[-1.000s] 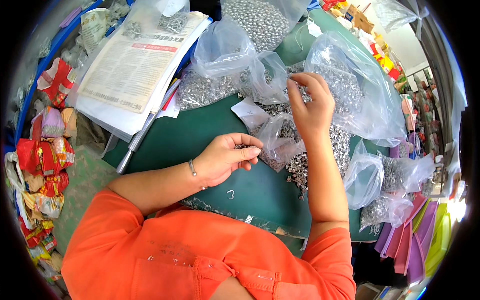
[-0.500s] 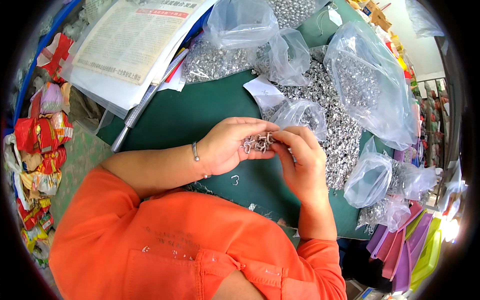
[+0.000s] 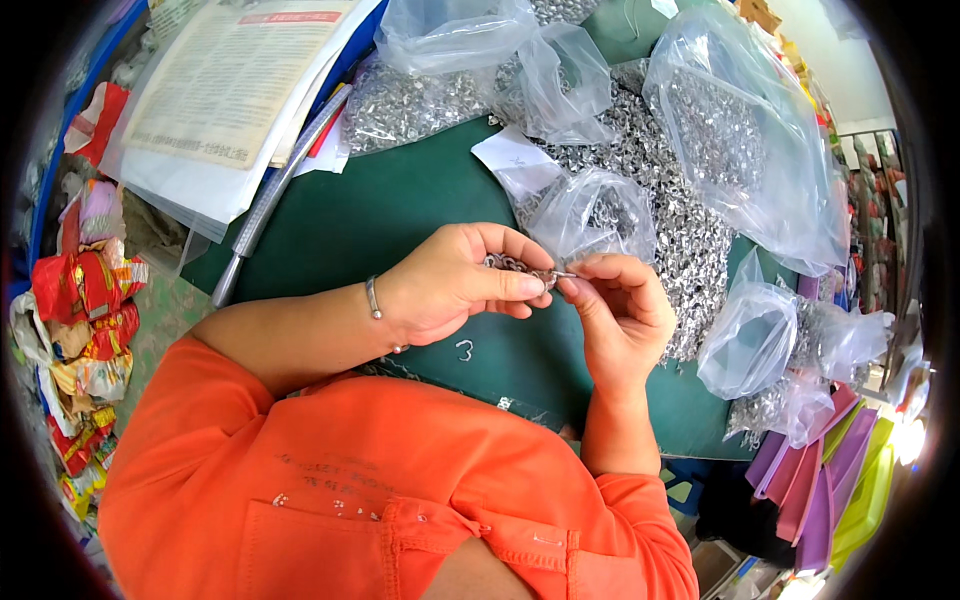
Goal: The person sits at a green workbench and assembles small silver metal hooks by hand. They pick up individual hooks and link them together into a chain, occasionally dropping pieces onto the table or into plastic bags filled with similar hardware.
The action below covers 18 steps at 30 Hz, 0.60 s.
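My left hand (image 3: 450, 280) is curled around several small curved silver metal hooks (image 3: 510, 264), its thumb pressed over them. At its fingertips, my right hand (image 3: 628, 315) pinches a small metal piece (image 3: 566, 274) between thumb and forefinger. That piece touches or nearly touches the left fingers; its exact shape is too small to tell. Below the left hand, a single doubly curved metal hook (image 3: 464, 350) lies on the green table (image 3: 340, 240). Just beyond both hands stands an opened clear plastic bag (image 3: 592, 215) with small metal parts inside.
A wide heap of silver metal parts (image 3: 690, 260) spreads behind my right hand. Clear bags of parts (image 3: 745, 130) lie around it. Papers (image 3: 235, 90) and a long metal tool (image 3: 285, 185) rest at far left. Purple and green plastic trays (image 3: 850, 480) sit at lower right.
My left hand has gone from an open palm to fingers and thumb closing over the hooks. The right hand has shifted slightly right, with a small metal piece now showing in its pinch.
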### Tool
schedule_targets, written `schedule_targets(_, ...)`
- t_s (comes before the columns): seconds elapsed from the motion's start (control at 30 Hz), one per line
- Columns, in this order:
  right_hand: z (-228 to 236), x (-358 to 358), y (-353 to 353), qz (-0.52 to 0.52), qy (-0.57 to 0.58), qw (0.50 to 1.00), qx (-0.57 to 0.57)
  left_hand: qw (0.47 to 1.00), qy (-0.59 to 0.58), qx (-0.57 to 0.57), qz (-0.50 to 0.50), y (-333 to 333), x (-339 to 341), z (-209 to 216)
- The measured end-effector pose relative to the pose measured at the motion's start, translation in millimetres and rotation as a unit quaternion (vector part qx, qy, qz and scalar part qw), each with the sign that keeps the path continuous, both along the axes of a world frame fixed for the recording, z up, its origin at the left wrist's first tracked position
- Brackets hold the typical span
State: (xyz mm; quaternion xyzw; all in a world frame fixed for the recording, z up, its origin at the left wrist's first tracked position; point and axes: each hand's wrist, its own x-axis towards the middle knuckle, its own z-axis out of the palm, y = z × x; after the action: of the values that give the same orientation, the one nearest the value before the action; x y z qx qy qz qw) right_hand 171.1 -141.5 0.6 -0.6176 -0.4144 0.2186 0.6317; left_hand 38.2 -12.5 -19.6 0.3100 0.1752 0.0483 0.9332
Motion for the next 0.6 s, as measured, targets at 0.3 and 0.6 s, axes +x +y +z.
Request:
schedule_targets(0.3, -5.4, 1.4, -1.2, 0.033, -0.055, 0.997, 0.053, 1.000, 0.011, -0.021, -0.003, -0.6, 1.3, 0.5)
schedule_targets(0.6, 0.5, 1.7, -1.1, 0.013, -0.053, 0.995, 0.087, 1.000, 0.021, -0.012, -0.004, 1.1, -0.3, 1.4)
